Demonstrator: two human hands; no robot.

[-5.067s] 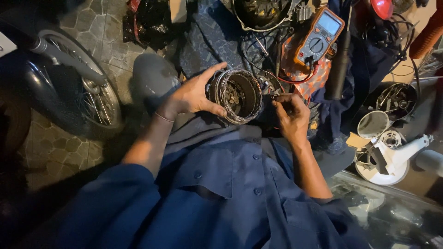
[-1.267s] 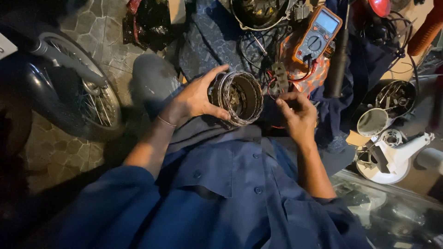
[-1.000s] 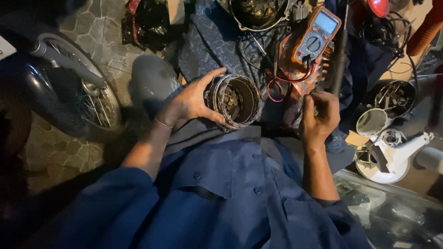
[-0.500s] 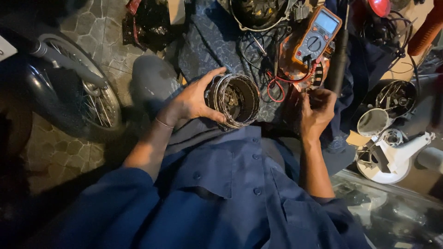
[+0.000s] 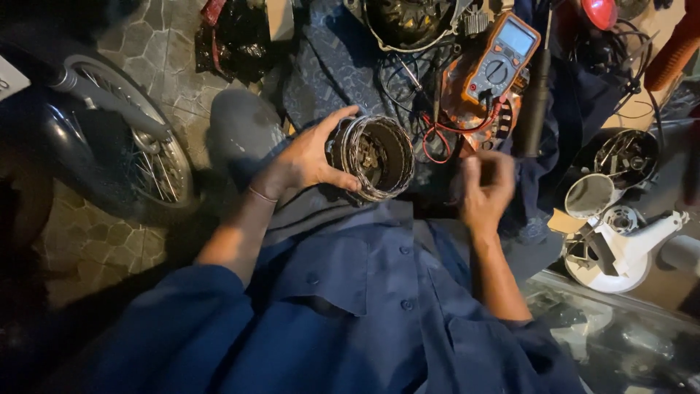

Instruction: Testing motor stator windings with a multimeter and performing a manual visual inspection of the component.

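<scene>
Starting nearest the camera, the lap in dark blue cloth [image 5: 364,292] was seen to be the only surface below the work, sloped and soft. Just above it the round metal ring wound with wire [image 5: 372,157] was held in the left hand [image 5: 310,157], thumb over its upper rim and fingers curled under its lower edge, so that this grip was closed on the ring with the open face turned up toward the camera. The ring was kept over the knees, clear of the floor. A slip was judged possible, since only one hand carried it and the hold lay on the rim alone; a fall onto the paved floor [image 5: 95,241] could bend the thin windings.

The right hand [image 5: 485,186] was raised just beside the ring, apart from it, blurred, with fingers loosely curled; whether anything small was pinched in that grip could not be told.

Farther off, the orange meter [image 5: 499,62] lay on a patterned cloth, its red and black leads [image 5: 434,135] looped between meter and ring. A snag was judged likely if that hand swept through the loops, and the meter could be dragged over. Beyond, a spoked wheel [image 5: 142,157] stood at the left and a white plastic housing [image 5: 620,248] lay at the right.
</scene>
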